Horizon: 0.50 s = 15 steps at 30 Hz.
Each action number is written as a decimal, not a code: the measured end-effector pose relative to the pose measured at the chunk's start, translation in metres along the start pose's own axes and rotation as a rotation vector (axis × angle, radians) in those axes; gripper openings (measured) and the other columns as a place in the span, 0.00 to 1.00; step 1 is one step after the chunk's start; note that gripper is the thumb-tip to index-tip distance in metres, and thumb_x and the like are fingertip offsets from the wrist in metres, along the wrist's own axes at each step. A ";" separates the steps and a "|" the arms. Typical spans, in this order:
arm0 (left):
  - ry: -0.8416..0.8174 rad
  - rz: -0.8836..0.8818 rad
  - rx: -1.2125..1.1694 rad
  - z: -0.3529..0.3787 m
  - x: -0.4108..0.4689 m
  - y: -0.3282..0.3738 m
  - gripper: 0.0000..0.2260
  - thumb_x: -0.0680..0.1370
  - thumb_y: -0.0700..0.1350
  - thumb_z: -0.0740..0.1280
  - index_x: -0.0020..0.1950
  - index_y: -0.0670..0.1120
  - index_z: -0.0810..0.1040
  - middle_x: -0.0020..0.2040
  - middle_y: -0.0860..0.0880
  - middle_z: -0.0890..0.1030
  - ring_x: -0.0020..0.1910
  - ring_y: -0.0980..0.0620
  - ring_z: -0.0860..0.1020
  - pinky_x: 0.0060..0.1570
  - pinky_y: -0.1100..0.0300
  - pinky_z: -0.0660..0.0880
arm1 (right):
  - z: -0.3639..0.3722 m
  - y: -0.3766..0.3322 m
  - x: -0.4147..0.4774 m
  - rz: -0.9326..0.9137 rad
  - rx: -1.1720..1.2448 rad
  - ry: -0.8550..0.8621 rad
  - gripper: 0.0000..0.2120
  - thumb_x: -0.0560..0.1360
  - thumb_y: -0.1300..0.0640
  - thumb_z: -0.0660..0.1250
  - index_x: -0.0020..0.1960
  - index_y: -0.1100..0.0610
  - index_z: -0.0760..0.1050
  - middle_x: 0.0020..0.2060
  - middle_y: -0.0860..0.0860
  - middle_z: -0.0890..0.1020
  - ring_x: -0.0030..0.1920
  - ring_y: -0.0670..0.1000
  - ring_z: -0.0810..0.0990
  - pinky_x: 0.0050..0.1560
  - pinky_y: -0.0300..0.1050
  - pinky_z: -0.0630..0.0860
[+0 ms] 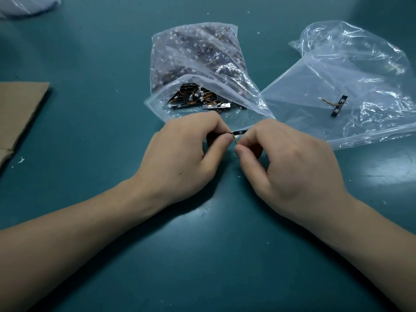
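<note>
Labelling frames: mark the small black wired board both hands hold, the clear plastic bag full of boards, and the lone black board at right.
Held black wired board (240, 132), head view: exposed end.
Full clear plastic bag (198, 55), head view: upper panel.
Lone black board (338, 105), head view: middle.

L hand (186, 149) & R hand (290, 163) knuckles up, thumb+forefinger pinched, tips nearly meeting; forearms angled inward.

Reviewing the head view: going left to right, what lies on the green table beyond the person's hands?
Cardboard sheet → full bag of wired black strips → nearly empty clear bag → single wired strip inside that bag.
</note>
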<state>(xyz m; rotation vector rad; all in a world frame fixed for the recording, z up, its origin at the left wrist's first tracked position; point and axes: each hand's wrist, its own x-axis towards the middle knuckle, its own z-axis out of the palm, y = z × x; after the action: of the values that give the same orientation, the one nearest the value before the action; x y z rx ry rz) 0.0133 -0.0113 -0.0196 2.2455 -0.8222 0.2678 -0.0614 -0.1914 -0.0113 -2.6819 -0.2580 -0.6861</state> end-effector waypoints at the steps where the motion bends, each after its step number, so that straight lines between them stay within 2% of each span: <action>1: 0.012 -0.008 -0.018 0.000 -0.001 0.000 0.04 0.79 0.51 0.68 0.47 0.55 0.81 0.36 0.70 0.75 0.35 0.67 0.73 0.35 0.60 0.68 | 0.002 -0.001 -0.001 0.007 0.038 -0.009 0.06 0.80 0.50 0.67 0.48 0.51 0.78 0.38 0.43 0.78 0.37 0.52 0.78 0.32 0.52 0.75; 4: 0.011 -0.026 -0.153 -0.003 0.001 0.002 0.04 0.80 0.49 0.70 0.51 0.55 0.85 0.38 0.65 0.82 0.33 0.57 0.78 0.35 0.63 0.72 | 0.006 0.003 -0.002 0.076 0.211 -0.025 0.04 0.79 0.51 0.68 0.48 0.50 0.80 0.38 0.40 0.78 0.37 0.48 0.76 0.38 0.52 0.77; 6: -0.032 -0.023 -0.273 -0.006 0.003 0.002 0.05 0.81 0.45 0.70 0.52 0.52 0.86 0.40 0.58 0.86 0.37 0.56 0.83 0.41 0.63 0.77 | 0.004 0.008 0.001 0.098 0.316 -0.001 0.04 0.80 0.54 0.70 0.48 0.50 0.82 0.42 0.42 0.83 0.40 0.45 0.78 0.43 0.45 0.77; 8: -0.068 -0.034 -0.332 -0.007 0.005 0.001 0.05 0.81 0.43 0.70 0.52 0.50 0.86 0.41 0.57 0.87 0.40 0.56 0.84 0.44 0.60 0.79 | 0.001 0.011 0.003 0.137 0.441 0.013 0.07 0.81 0.56 0.68 0.47 0.49 0.84 0.43 0.42 0.85 0.43 0.46 0.82 0.44 0.36 0.73; 12: -0.164 -0.057 -0.368 -0.008 0.007 0.000 0.08 0.82 0.43 0.68 0.55 0.52 0.85 0.43 0.58 0.87 0.42 0.43 0.84 0.47 0.46 0.79 | -0.002 0.009 0.003 0.215 0.567 -0.010 0.07 0.81 0.52 0.68 0.45 0.45 0.81 0.36 0.38 0.83 0.32 0.50 0.80 0.35 0.40 0.75; 14: -0.270 -0.059 -0.359 -0.011 0.007 0.001 0.08 0.82 0.45 0.67 0.53 0.54 0.85 0.42 0.58 0.87 0.39 0.42 0.83 0.45 0.50 0.80 | -0.003 0.009 0.002 0.214 0.551 -0.031 0.07 0.81 0.52 0.68 0.44 0.45 0.78 0.33 0.40 0.82 0.30 0.51 0.78 0.32 0.42 0.74; 15: -0.318 -0.061 -0.351 -0.012 0.007 0.001 0.08 0.81 0.47 0.66 0.51 0.55 0.85 0.41 0.58 0.86 0.35 0.43 0.81 0.40 0.54 0.78 | -0.003 0.010 0.001 0.219 0.558 -0.044 0.07 0.80 0.52 0.68 0.44 0.45 0.77 0.33 0.42 0.81 0.30 0.51 0.78 0.32 0.41 0.73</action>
<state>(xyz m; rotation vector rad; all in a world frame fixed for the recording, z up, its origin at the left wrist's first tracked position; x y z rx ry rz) 0.0188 -0.0072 -0.0070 1.9989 -0.8841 -0.2536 -0.0593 -0.2013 -0.0108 -2.1505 -0.1366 -0.4112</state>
